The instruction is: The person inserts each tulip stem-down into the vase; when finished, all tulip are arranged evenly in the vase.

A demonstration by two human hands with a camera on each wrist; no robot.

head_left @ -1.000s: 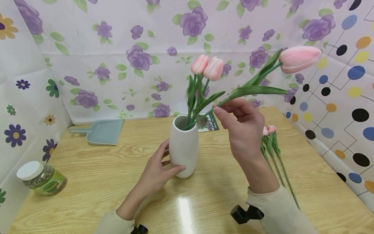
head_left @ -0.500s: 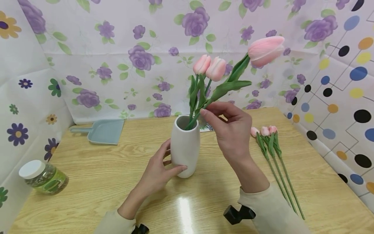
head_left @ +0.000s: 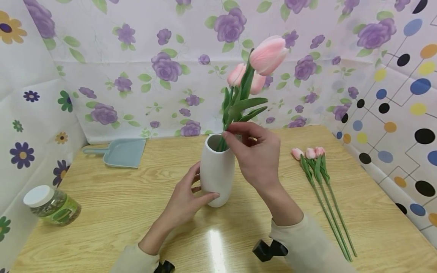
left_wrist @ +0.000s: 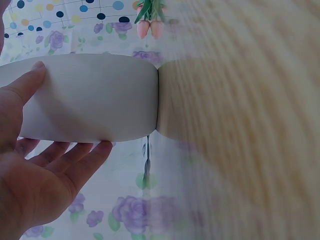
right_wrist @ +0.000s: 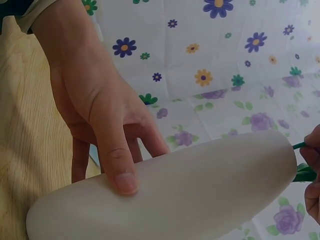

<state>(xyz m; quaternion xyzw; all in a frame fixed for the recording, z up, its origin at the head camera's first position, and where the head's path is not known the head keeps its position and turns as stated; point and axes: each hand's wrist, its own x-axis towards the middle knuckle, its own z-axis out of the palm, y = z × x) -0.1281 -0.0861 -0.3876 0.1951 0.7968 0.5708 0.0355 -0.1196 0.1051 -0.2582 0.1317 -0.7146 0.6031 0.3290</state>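
Observation:
A white vase [head_left: 217,174] stands upright on the wooden table. My left hand [head_left: 184,201] holds its left side, thumb across the front and the other fingers around the back, as the left wrist view also shows. Just above the rim, my right hand [head_left: 257,155] pinches the green stem of a pink tulip [head_left: 268,56] between thumb and fingertips. The stem's lower end is inside the vase, hidden by its wall. Behind this bloom, two more pink tulips [head_left: 236,75] stand in the vase, partly covered by it.
Three pink tulips [head_left: 315,167] lie on the table [head_left: 153,197] at the right. A blue-grey dustpan [head_left: 125,152] rests at the back left. On the left stands a jar [head_left: 52,206] with a white lid. Patterned sheets hang at the back and sides.
My right hand has moved left and slightly down to the vase mouth, bringing the tulip more upright and its stem deeper in. My left hand keeps its hold on the vase.

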